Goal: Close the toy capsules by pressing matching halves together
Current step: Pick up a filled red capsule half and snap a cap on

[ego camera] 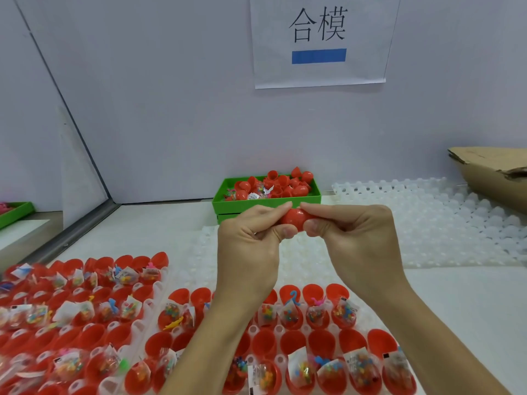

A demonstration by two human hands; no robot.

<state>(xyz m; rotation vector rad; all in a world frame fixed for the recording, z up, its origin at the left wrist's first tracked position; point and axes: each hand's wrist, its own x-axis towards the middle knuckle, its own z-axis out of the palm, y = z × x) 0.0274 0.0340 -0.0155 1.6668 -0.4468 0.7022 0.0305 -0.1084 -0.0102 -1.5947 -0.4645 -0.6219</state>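
Observation:
A red toy capsule (293, 218) is held in the air between both hands, above the table's middle. My left hand (251, 240) pinches its left end with thumb and fingertips. My right hand (352, 235) pinches its right end the same way. Whether a gap lies between the halves is hidden by the fingers. Below my forearms a white tray (159, 283) holds several open red capsule halves, many with small bagged toys in them. A second such tray (71, 317) lies to the left.
A green bin (266, 202) with red capsules and halves stands at the back centre. White moulded trays (427, 218) without capsules lie at the right. A cardboard box (493, 172) sits far right. Another green bin (15, 213) is at the left edge. A wall with a paper sign stands behind.

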